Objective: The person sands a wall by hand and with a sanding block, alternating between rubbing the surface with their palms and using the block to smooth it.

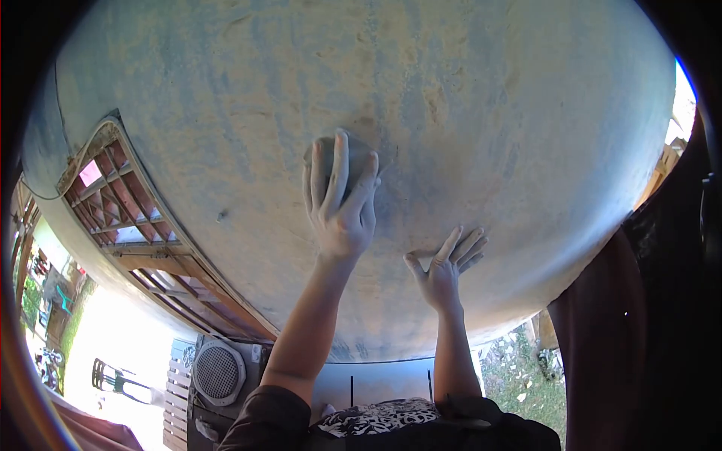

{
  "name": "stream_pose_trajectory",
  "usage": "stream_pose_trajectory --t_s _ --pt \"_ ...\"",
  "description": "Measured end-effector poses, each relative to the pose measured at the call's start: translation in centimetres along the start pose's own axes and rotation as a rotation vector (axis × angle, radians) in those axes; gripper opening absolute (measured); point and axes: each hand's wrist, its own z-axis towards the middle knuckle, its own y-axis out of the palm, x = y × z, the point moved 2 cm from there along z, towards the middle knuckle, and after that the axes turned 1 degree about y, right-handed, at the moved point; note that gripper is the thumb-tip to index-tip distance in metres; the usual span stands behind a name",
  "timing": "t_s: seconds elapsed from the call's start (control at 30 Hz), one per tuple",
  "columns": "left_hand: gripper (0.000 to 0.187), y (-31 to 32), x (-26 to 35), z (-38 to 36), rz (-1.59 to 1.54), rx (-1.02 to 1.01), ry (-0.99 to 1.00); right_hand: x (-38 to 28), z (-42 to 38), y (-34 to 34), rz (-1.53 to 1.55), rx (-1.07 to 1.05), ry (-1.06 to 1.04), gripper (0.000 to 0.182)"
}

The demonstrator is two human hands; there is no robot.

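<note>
My left hand (pixel 342 199) is pressed to a pale, patchy wall (pixel 466 98), its fingers over a dark grey piece of sandpaper (pixel 353 154). Parts of the sheet show between and beside the fingers; the rest lies hidden under the hand. Lower and to the right, my right hand (pixel 445 270) rests against the same wall with thumb and fingers spread, holding nothing. Pale dust coats both hands. Brown and bluish-grey smears run across the wall around them.
To the left is a wooden-framed window with a metal grille (pixel 124 195). A loudspeaker (pixel 219 373) stands at lower left, beside a slatted wooden piece (pixel 176 398). A chair (pixel 120 381) is farther out in bright light. A dark reddish curtain (pixel 602 331) hangs at right.
</note>
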Motion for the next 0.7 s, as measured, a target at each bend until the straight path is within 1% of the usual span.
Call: stream_pose_trajectory --t_s 0.07,0.2,0.27,0.33,0.43,0.47,0.57,0.67,0.7 --pt "0.03 0.0 0.3 -0.1 0.053 0.013 -0.046 0.0 -0.2 0.0 0.004 -0.024 0.019 0.13" --pt "0.033 0.3 0.9 -6.9 0.006 -0.023 -0.086 0.3 -0.2 -0.2 0.005 -0.02 -0.024 0.128" --pt "0.033 0.6 0.9 -8.2 0.048 -0.001 -0.06 0.0 -0.1 -0.2 -0.003 -0.017 -0.034 0.128" --pt "0.033 0.2 1.0 -4.6 0.061 -0.011 -0.032 0.0 -0.2 -0.1 -0.063 -0.068 0.026 0.133" --pt "0.034 -0.3 1.2 0.7 0.092 -0.021 -0.02 0.3 -0.2 0.0 0.006 -0.054 0.001 0.128" --pt "0.034 -0.4 1.2 1.3 0.106 -0.025 -0.017 0.3 -0.2 0.0 0.006 -0.058 -0.004 0.128" --pt "0.034 -0.2 1.4 -1.0 0.092 -0.038 -0.062 0.2 -0.2 0.1 -0.045 -0.046 0.007 0.132" --pt "0.033 0.1 2.0 -6.1 0.14 -0.086 -0.092 0.2 -0.4 0.1 -0.051 -0.03 -0.004 0.132" --pt "0.032 0.2 1.9 -5.7 0.145 -0.029 -0.065 0.2 -0.4 0.1 -0.048 -0.033 0.002 0.132"
